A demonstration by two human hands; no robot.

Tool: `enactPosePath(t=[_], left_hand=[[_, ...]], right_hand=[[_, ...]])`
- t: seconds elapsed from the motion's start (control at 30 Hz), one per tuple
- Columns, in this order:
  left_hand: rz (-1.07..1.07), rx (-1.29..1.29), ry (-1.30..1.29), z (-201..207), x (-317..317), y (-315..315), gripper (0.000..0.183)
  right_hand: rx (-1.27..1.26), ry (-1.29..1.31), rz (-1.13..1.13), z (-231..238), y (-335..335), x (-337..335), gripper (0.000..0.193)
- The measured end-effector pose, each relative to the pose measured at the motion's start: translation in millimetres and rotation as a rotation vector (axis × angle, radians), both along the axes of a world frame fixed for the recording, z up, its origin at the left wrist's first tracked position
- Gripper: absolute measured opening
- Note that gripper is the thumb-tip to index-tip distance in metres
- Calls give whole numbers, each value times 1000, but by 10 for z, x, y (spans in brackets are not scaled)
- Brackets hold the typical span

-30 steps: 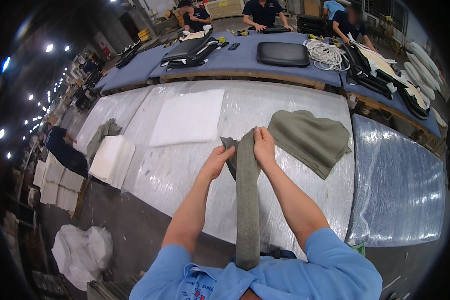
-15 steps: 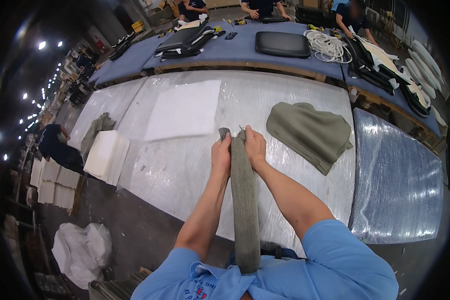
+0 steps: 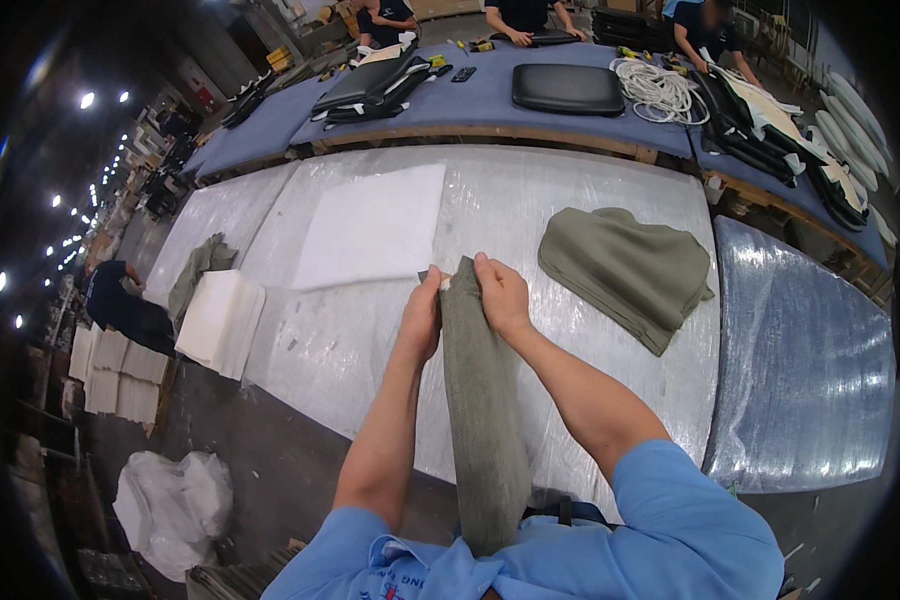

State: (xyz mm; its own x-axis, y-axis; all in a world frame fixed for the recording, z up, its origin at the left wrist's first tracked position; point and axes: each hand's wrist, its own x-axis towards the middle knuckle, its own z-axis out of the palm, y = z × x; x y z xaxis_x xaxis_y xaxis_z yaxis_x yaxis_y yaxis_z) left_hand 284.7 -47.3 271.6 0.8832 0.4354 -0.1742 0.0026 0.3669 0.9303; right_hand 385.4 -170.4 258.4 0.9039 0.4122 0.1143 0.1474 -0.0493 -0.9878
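Note:
A long olive-green fabric piece runs from my hands back toward my body above the plastic-covered table. Its far end is gripped on the left edge by my left hand and on the right edge by my right hand, both closed with thumbs on top. A bit of something pale shows between them at that end. To the right lies a stack of olive fabric with one wavy edge. A square white padding sheet lies flat to the left, touched by neither hand.
A stack of white foam sheets and crumpled olive cloth sit at the table's left edge. Beyond, a blue table holds a black cushion and coiled white rope. Co-workers stand behind it. A plastic-wrapped blue surface adjoins on the right.
My hands have drawn slightly apart, the left one moving left. The fabric's far end has shifted left and its strip now looks wider toward my body.

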Motion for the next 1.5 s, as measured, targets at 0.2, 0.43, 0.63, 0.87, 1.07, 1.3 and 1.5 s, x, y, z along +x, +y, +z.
enactPosePath(t=[0.2,0.43,0.63,0.87,1.07,1.3,1.5], left_hand=[[8,84,12,114,119,-250,53],[38,150,61,274,165,-552,60],[80,231,149,267,112,-505,60],[118,265,236,261,224,-549,60],[153,280,243,304,268,-674,64],[135,259,181,166,315,-651,80],[73,-71,2,-77,231,-609,84]], right_hand=[[-118,19,-45,344,-34,147,66],[-263,-80,-167,257,36,337,40],[-230,-119,-186,234,179,280,35],[-190,-116,-156,177,196,389,32],[-216,-133,53,149,-88,501,53],[11,146,471,420,-360,660,62],[-281,-124,256,513,-230,570,55]])
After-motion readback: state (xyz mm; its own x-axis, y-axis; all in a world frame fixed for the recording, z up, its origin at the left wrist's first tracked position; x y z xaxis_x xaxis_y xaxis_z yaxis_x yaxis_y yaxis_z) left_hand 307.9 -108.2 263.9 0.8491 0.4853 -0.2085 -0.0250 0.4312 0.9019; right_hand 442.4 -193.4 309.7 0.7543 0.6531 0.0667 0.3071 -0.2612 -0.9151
